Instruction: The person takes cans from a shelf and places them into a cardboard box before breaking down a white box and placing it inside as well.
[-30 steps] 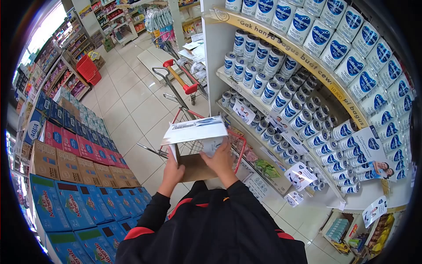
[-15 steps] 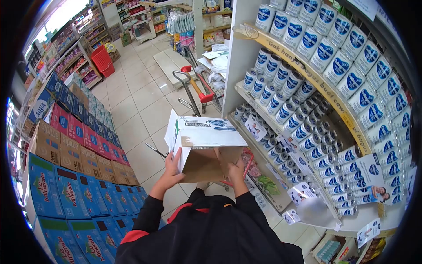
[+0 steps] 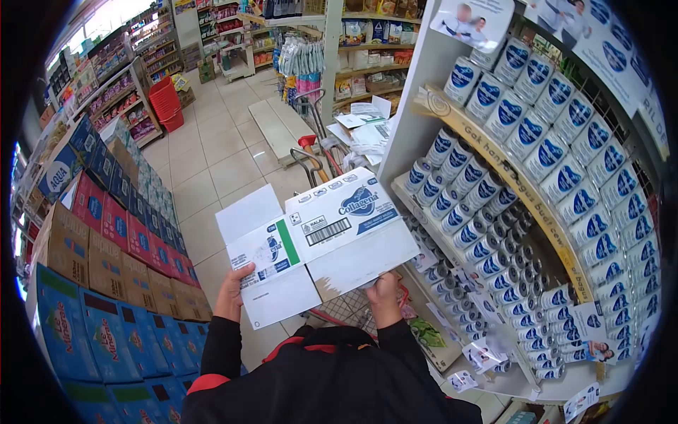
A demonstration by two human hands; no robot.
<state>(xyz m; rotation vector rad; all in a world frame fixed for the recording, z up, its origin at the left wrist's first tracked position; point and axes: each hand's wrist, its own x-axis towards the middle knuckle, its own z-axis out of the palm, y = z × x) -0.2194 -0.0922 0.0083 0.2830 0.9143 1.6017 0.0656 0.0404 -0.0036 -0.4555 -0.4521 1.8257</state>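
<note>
A white cardboard box [image 3: 332,230], printed "Collagena" in blue with a barcode and a green stripe, is spread out in front of my body with its flaps folded outward. My left hand [image 3: 232,295] grips the edge of its left panel, thumb on top. Along the lower right edge, my right hand [image 3: 385,295] holds the flap, its fingertips hidden underneath. Below the cardboard, part of a red-rimmed shopping cart basket [image 3: 346,311] shows through.
White cans [image 3: 547,152] fill the display shelves at right. Stacked drink cartons [image 3: 106,311] line the left. Ahead are a trolley handle [image 3: 311,152], a pile of flattened cardboard [image 3: 367,127], a low platform [image 3: 279,124] and red baskets [image 3: 164,102].
The box has gone from a hollow, open shape to a flatter, spread-out sheet. My left hand has moved left and down with its side panel; the view has shifted slightly.
</note>
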